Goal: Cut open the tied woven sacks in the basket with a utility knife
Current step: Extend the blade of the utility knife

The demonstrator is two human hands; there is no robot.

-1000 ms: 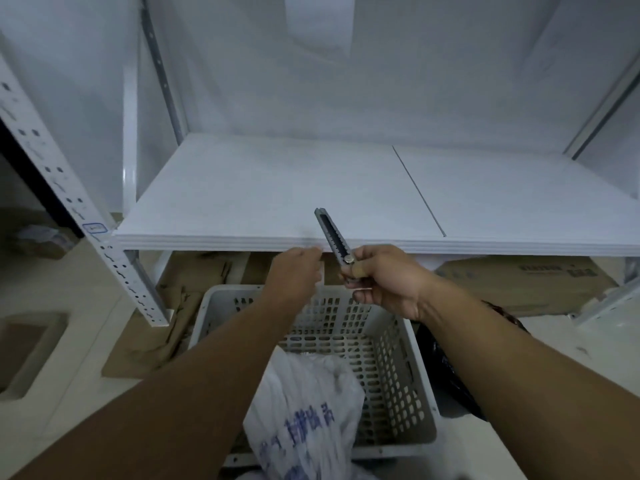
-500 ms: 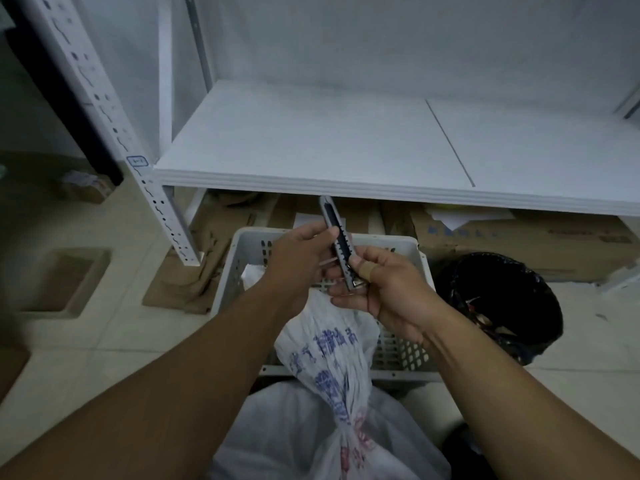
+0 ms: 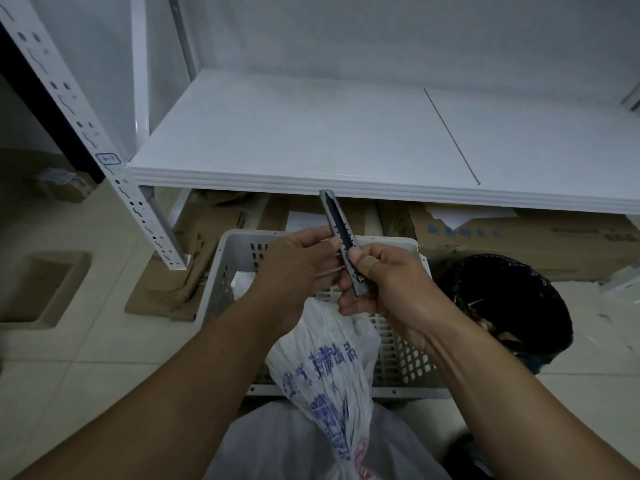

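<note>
A white woven sack [image 3: 325, 372] with blue print rises from below my hands, its neck bunched at the bottom of the view. Behind it stands a white perforated plastic basket [image 3: 228, 271] on the floor. My right hand [image 3: 384, 289] grips a grey utility knife [image 3: 341, 237] by its lower end, the tip pointing up and away. My left hand [image 3: 294, 268] pinches the knife's side near the middle, fingers closed on it. No blade shows at the tip.
A white metal shelf [image 3: 311, 140] runs across just beyond the basket, with a perforated upright [image 3: 114, 168] at left. A black-lined bin [image 3: 512, 306] sits right of the basket. Flattened cardboard [image 3: 173, 282] and a box [image 3: 519, 240] lie under the shelf.
The view has dropped lower and the sack now stands in front of the basket. My hands moved down from the shelf edge, and my left hand took hold of the knife's side.
</note>
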